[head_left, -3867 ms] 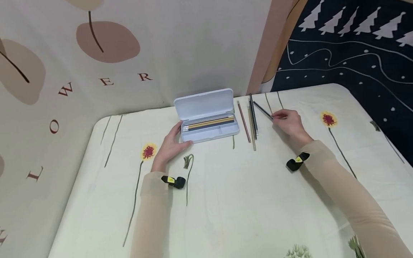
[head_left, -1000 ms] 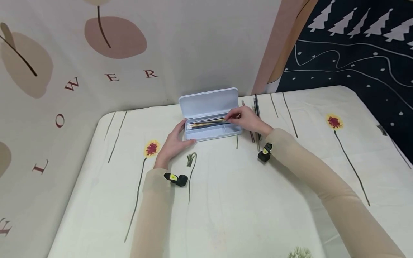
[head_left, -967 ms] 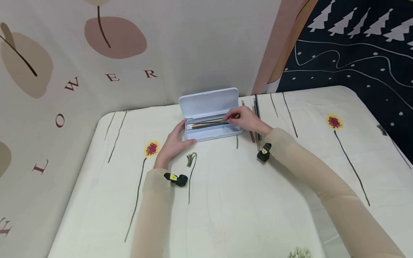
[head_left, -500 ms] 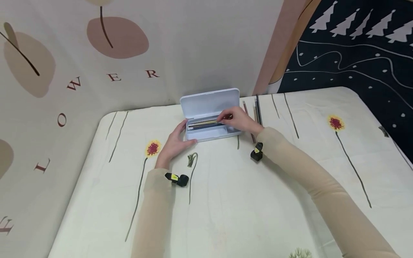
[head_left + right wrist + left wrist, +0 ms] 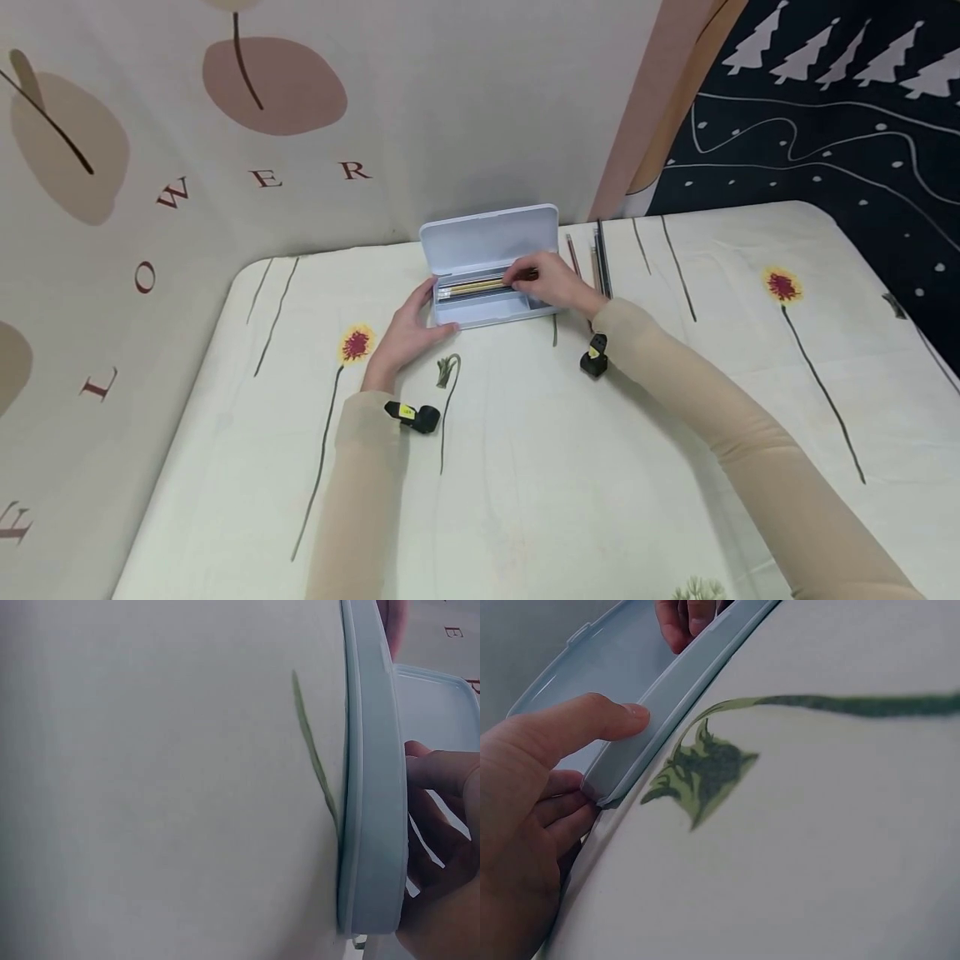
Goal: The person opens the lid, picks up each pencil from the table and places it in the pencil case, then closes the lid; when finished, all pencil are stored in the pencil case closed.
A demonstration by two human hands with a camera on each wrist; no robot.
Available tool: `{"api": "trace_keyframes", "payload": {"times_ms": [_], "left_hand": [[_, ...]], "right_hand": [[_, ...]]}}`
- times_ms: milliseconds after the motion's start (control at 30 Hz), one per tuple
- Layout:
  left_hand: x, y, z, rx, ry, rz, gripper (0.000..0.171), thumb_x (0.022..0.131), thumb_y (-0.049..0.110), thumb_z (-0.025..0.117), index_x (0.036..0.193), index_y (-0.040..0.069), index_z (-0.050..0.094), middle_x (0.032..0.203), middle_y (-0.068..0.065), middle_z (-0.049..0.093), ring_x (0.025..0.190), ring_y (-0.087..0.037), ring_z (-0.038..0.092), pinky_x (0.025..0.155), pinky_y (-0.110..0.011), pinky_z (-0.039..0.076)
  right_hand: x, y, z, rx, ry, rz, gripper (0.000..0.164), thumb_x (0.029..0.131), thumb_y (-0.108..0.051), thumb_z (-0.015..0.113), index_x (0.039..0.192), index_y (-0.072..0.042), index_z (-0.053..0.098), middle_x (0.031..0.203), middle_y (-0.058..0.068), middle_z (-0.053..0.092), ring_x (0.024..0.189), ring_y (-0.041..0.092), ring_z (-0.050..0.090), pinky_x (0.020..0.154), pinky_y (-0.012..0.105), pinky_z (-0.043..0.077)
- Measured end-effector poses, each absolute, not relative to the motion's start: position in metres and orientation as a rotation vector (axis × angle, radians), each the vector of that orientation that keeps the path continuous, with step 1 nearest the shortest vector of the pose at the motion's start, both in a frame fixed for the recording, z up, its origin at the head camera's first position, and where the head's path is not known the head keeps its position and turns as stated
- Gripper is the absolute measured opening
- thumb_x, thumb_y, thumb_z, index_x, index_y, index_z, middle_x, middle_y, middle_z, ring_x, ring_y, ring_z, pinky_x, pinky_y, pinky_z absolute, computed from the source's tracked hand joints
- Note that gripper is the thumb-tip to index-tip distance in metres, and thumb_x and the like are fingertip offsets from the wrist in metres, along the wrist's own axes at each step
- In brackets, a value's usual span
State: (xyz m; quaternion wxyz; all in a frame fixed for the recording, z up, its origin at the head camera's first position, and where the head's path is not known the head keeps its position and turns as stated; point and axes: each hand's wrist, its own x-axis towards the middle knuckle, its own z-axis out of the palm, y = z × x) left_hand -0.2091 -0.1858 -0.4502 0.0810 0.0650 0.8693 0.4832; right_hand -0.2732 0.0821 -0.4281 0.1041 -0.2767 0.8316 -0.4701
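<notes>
A light blue pencil case (image 5: 480,315) stands with its lid raised against the back of the table. My left hand (image 5: 405,337) grips its left end, the thumb (image 5: 626,720) on the front wall and the other fingers round the corner. Several pencils (image 5: 468,289), yellow and dark ones, lie lengthwise in the long rear compartment. Reaching in from the right, my right hand (image 5: 547,281) has thumb and curled fingers at the pencils, pinching at their right part; the hand hides their right ends. In the right wrist view the case's wall (image 5: 375,787) partly covers these fingers.
Right of the case lie a reddish pencil (image 5: 573,254) and several dark and tan pencils (image 5: 602,258), partly behind the right wrist. A pale flower-print cloth (image 5: 510,450) covers the table, and a printed curtain (image 5: 480,108) rises behind it.
Earliest, my right hand held a dark pencil right of the case; it has since moved left into the case and slid further left along the pencils. My left hand keeps its grip.
</notes>
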Motion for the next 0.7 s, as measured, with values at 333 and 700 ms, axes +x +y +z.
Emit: {"api": "trace_keyframes", "payload": {"times_ms": [333, 700], "left_hand": [[-0.209, -0.184, -0.451, 0.188, 2.61, 1.423, 0.091, 0.081, 0.019, 0.077, 0.154, 0.009, 0.023, 0.154, -0.011, 0.032, 0.143, -0.024, 0.022, 0.117, -0.041, 0.012], [-0.209, -0.183, -0.448, 0.181, 2.617, 1.388, 0.091, 0.082, 0.021, 0.076, 0.154, 0.009, 0.022, 0.154, -0.012, 0.03, 0.143, -0.025, 0.021, 0.116, -0.043, 0.013]], "right_hand": [[-0.267, 0.101, -0.423, -0.71, 2.504, -1.426, 0.015, 0.091, 0.003, 0.061, 0.103, 0.004, 0.071, 0.103, 0.015, 0.068, 0.094, 0.025, 0.06, 0.084, 0.035, 0.05], [-0.255, 0.138, -0.42, -0.61, 2.616, -1.44, 0.015, 0.091, 0.001, 0.061, 0.103, 0.003, 0.071, 0.103, 0.014, 0.067, 0.09, 0.022, 0.058, 0.078, 0.032, 0.048]]}}
